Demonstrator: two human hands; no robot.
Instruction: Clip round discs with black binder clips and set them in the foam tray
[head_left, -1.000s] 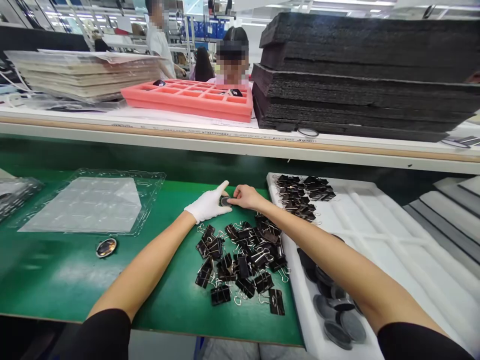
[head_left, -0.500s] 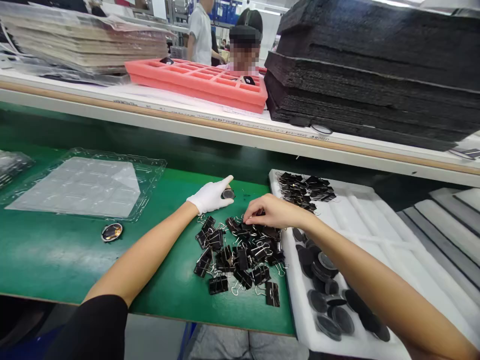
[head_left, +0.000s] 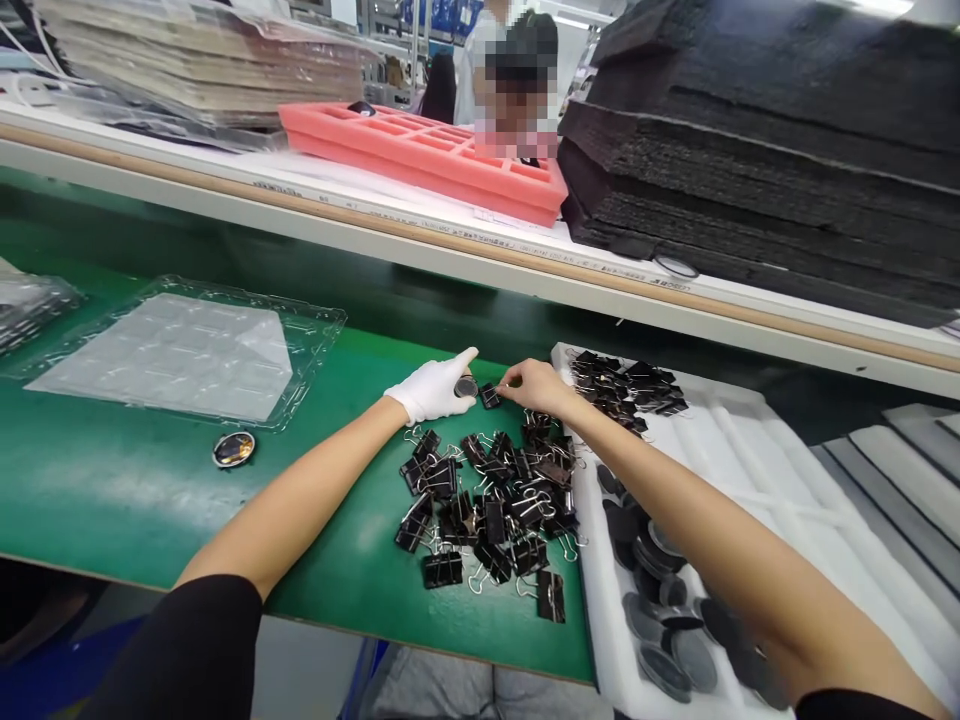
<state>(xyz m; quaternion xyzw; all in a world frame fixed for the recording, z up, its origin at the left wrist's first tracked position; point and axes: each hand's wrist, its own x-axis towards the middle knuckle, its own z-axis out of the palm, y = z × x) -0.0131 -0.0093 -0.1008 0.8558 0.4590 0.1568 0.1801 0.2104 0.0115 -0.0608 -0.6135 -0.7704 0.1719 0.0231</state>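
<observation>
My left hand (head_left: 435, 391), in a white glove, is closed around a small dark round disc (head_left: 466, 386), its thumb stretched upward. Just to the right, my bare right hand (head_left: 534, 388) pinches a black binder clip (head_left: 490, 396) by its wire handles. The clip's black body points toward the disc, with a small gap that I cannot clearly make out. Below both hands lies a loose pile of black binder clips (head_left: 493, 520) on the green table (head_left: 330, 540).
A white foam tray (head_left: 739, 450) at right holds more clips (head_left: 622, 385) and several dark discs (head_left: 660, 560). At left lie a clear plastic tray (head_left: 319, 345) and a round part (head_left: 234, 449). The shelf (head_left: 420, 238) above bears pink foam (head_left: 435, 165) and black foam (head_left: 750, 190).
My right hand has risen from the pile with a binder clip and come beside the disc. The left hand keeps hold of the disc. The view has shifted slightly.
</observation>
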